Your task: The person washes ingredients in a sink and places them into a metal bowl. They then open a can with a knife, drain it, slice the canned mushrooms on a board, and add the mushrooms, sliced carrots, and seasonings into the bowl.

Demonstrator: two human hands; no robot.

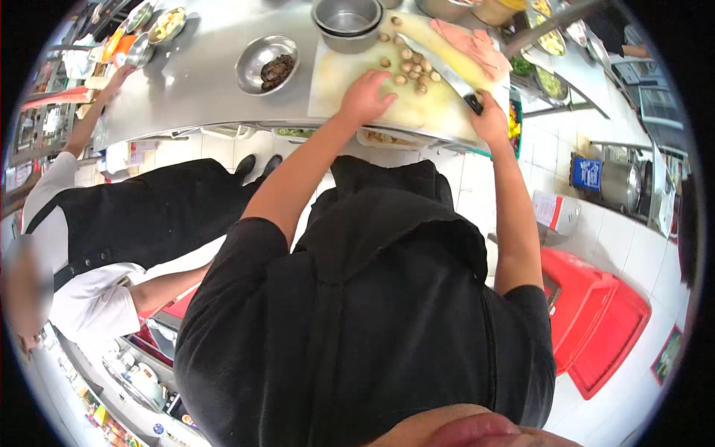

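The right hand (491, 119) is closed around the black handle of a knife (439, 68), whose blade slants across the cutting board (337, 91) with its point towards the far side. The left hand (365, 98) is spread open, palm down over the board, its fingers parted and just beside the mushrooms (415, 65), which lie loose between it and the blade.

The likeliest trouble is a cut: the left fingers look relaxed rather than tucked, so a sweep of the knife towards that side could reach them. The mushrooms are round and unpinned — a nudge from blade or palm could send them rolling, perhaps over the near edge of the worktop (192, 97), which runs close to the board. Pressing down on one unheld could make the edge skid.

A pink, floppy piece (473, 48) lies on the blade's other side; whether it is meat or cloth I cannot tell. If raw meat, its juices could reach the mushrooms. The nested pots (347, 39) crowd the far left corner — a wide arm movement could knock them.
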